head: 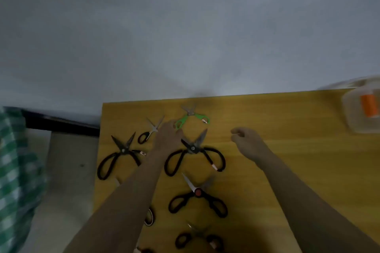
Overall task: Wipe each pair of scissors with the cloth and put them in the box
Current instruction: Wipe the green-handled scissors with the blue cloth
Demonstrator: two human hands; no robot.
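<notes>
**Left hand reaches the green scissors at the far edge of the table**

We look down on a wooden table that fills the lower right of the frame, a grey wall above it. A checked green cloth hangs at the far left edge, off the table. A clear plastic box with something orange inside sits in the right corner, blurred.

Several pairs of scissors lie spread open across the centre. The green scissors lie nearest the table's far edge, blades up-frame, handles splayed down and outward, long axis roughly vertical in the picture.

Our left hand is at their lower-left handle loop, fingers bent over it; whether it already grips we cannot tell. It also covers part of the small black scissors to the left. Our right hand hovers to the lower right of the green pair, loosely curled, holding nothing. We judge the left hand the nearer one.
</notes>
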